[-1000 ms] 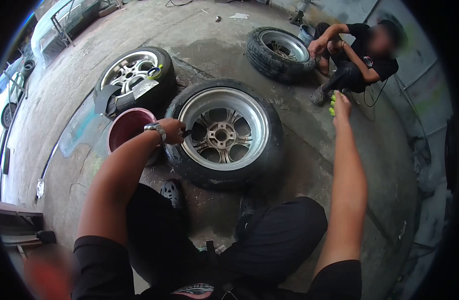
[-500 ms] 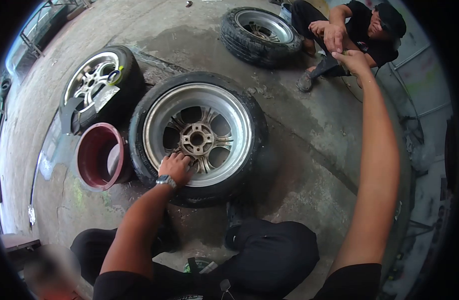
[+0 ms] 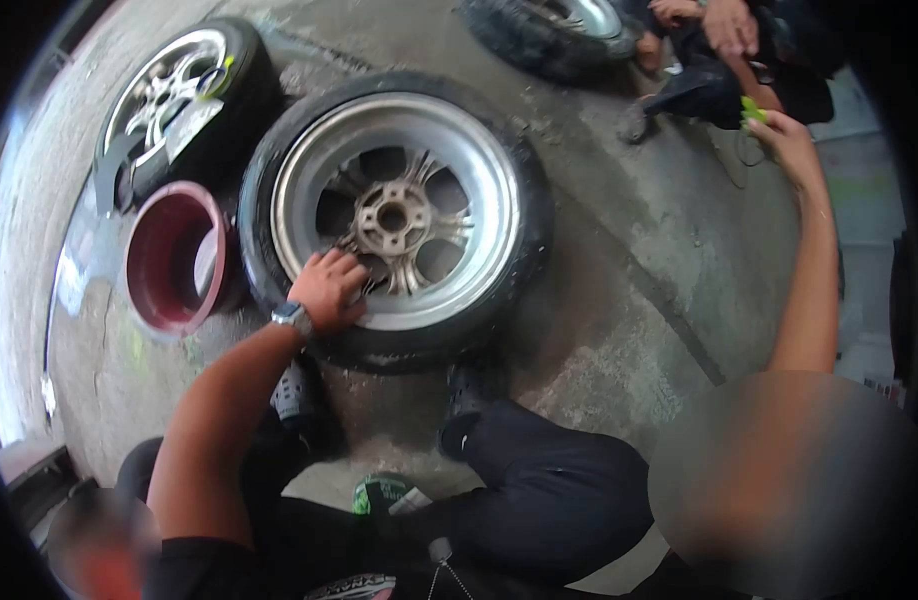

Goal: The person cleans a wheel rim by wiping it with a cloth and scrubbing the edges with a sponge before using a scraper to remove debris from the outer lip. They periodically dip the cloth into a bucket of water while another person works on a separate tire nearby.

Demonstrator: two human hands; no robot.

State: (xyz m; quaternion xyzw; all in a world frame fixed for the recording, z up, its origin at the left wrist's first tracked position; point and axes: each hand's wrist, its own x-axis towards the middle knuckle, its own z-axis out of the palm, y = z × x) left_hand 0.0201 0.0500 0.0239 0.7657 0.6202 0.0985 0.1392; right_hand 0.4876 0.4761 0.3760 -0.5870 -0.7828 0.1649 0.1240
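A dull silver alloy wheel (image 3: 411, 222), round with sunken, grime-streaked spokes, lies in its black rubber tyre (image 3: 532, 205) on rough concrete floor (image 3: 619, 330), axle axis upward, no long axis. The left hand (image 3: 329, 288) rests on its near-left lip, fingers bent close together; whatever its palm covers cannot be told. The right hand (image 3: 789, 148) pinches a lime-green piece (image 3: 753, 110), partly hidden. The top edge crops another tyre (image 3: 539, 45).

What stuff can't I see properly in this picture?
In the head view:
Anything under the left hand at the near wheel: hidden by the hand itself.
The yellow-green thing in the right hand: too small to name.
The far wheel: cut off by the top edge.
The right arm: partly covered by a grey blur.
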